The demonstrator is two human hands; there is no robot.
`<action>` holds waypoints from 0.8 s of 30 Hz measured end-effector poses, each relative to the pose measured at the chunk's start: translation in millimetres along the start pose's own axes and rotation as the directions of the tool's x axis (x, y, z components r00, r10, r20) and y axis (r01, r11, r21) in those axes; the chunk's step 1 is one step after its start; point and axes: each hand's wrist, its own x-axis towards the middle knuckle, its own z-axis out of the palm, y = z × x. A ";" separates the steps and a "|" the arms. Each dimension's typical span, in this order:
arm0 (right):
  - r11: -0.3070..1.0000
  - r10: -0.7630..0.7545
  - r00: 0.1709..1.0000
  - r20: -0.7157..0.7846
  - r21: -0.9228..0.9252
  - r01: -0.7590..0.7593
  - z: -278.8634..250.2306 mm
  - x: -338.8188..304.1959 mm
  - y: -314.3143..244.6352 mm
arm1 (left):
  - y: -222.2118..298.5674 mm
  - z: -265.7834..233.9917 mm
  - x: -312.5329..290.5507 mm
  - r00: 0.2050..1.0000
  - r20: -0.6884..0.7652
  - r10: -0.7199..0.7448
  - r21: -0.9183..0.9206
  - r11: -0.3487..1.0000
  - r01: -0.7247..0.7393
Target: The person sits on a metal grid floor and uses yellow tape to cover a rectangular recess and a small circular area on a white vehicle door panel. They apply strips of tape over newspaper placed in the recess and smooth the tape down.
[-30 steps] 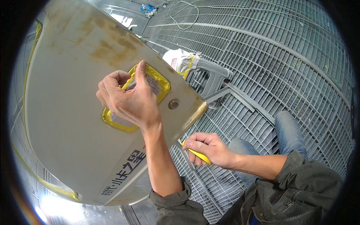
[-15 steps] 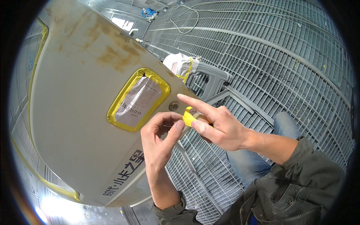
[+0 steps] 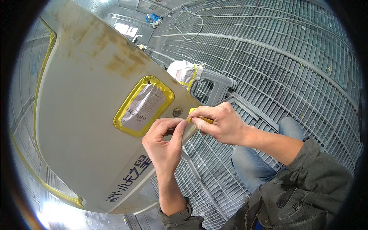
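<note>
A roll of yellow masking tape (image 3: 207, 120) is gripped by my right hand (image 3: 228, 124), thumb and index finger closed on it. My left hand (image 3: 163, 143) pinches beside it, thumb tip against the fingers, at the tape's end. Both hands meet just in front of the edge of a large pale vehicle panel (image 3: 76, 115). Close by, a round metal fitting (image 3: 177, 112) sits in the panel. Farther left, a rounded rectangle of printed paper (image 3: 143, 105) is framed with yellow tape.
Brown sanded patches (image 3: 122, 61) mark the panel's far part. A grey step-like part (image 3: 220, 82) juts out beyond the edge, beside a paper-wrapped part (image 3: 184, 73). Metal grating (image 3: 276, 76) forms the floor, with a looped hose (image 3: 188, 25) at the back.
My right index finger, stretched out before, has folded down onto the tape roll. My right hand has turned with it; my left hand keeps its pinch, slightly farther left.
</note>
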 end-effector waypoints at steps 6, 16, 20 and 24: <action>0.697 0.481 0.876 -0.031 0.620 -0.360 -15.9 9.1 25.4 | 9.9 -1.1 2.0 0.916 -0.312 0.251 0.253 0.951 -0.175; 0.693 0.532 0.843 -0.075 0.610 -0.383 -13.2 -25.8 65.5 | 2.4 -14.7 81.0 0.970 -0.243 -0.024 0.257 0.962 0.088; 0.704 0.512 0.856 -0.068 0.604 -0.374 -16.4 -27.4 66.3 | 2.4 -9.5 90.3 0.960 -0.280 -0.016 0.329 0.938 0.112; 0.705 0.506 0.860 -0.073 0.609 -0.363 -16.2 -27.7 66.2 | 1.3 -6.2 91.0 0.952 -0.303 0.031 0.370 0.925 0.088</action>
